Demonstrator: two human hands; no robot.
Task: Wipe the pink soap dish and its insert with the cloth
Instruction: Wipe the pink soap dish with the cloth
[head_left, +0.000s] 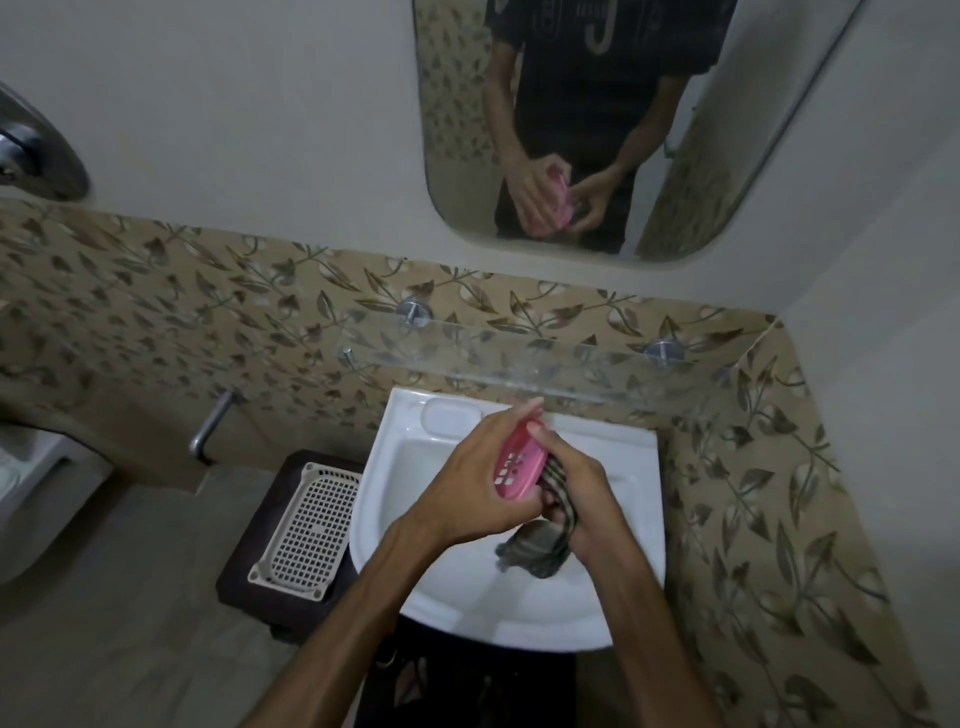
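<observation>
Above the sink (415, 525), my left hand (467, 483) grips the pink slotted insert (519, 467) (tilted); my right hand (576, 493) clutches the striped cloth (540, 545) against it.

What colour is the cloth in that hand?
The cloth is dark grey-green with pale stripes, seen best in the head view.

Pink soap dish (519, 462), grey striped cloth (540, 545), white sink (467, 597), leaf-patterned tiles (208, 301)
</observation>
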